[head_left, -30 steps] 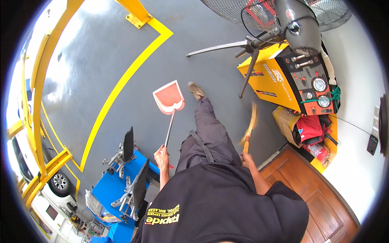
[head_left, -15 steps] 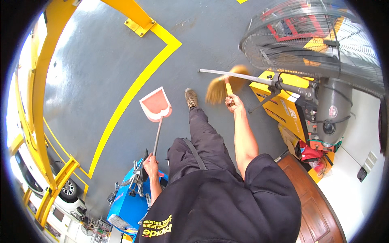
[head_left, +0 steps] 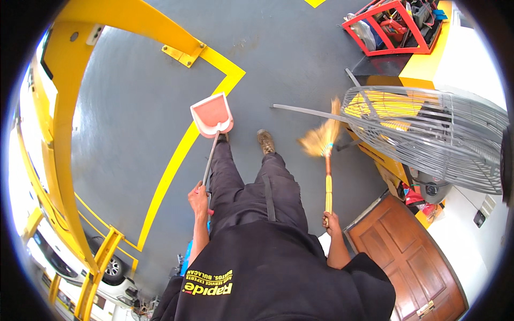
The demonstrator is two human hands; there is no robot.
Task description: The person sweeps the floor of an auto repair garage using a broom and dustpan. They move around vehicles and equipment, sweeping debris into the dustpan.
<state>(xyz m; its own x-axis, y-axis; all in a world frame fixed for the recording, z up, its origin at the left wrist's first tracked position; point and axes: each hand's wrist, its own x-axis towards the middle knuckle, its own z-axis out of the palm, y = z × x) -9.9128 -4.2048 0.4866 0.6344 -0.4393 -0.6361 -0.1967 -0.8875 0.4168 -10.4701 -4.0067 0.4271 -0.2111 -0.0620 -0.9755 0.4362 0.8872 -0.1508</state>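
My left hand (head_left: 198, 200) is closed round the grey handle of a dustpan (head_left: 211, 113). Its pink pan with a white rim hangs ahead of my left leg and partly hides my left shoe. On the other side, my right hand (head_left: 331, 222) grips the end of a soft broom (head_left: 324, 140) by its yellow-wrapped handle. The broom's straw bristles fan out ahead of my right hand, beside a grey leg of the floor fan. Whether they touch the floor I cannot tell.
A large grey fan (head_left: 423, 136) stands to the right, one leg (head_left: 305, 111) reaching across the floor. Behind it are a red-framed tool rack (head_left: 393, 29) and a brown wooden door (head_left: 407, 251). Yellow lift posts (head_left: 75, 134) and a white car (head_left: 115, 283) are on the left.
My right hand has drawn back towards my body, and the broom now points ahead. The dustpan has shifted slightly right and forward. My view has moved, showing the tool rack and more of the door.
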